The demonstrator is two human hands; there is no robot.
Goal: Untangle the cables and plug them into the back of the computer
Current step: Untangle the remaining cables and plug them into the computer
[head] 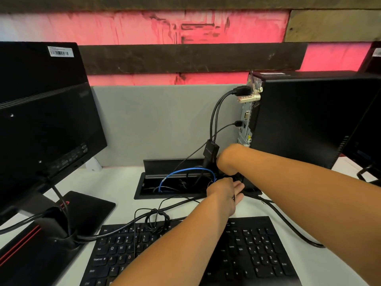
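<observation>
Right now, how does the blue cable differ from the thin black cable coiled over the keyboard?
The blue cable arcs out of the desk cable box; the thin black cable lies on the keyboard and desk. The blue one forms a single open loop, while the black one is bunched into a small tangled coil. Neither one's plug end is visible, and neither hand holds them.

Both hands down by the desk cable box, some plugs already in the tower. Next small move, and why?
Probably lift the black cable end both hands meet on: left hand, right hand, up from the open black desk cable box toward the black computer tower. Its rear panel shows free ports below the black plugs already seated.
</observation>
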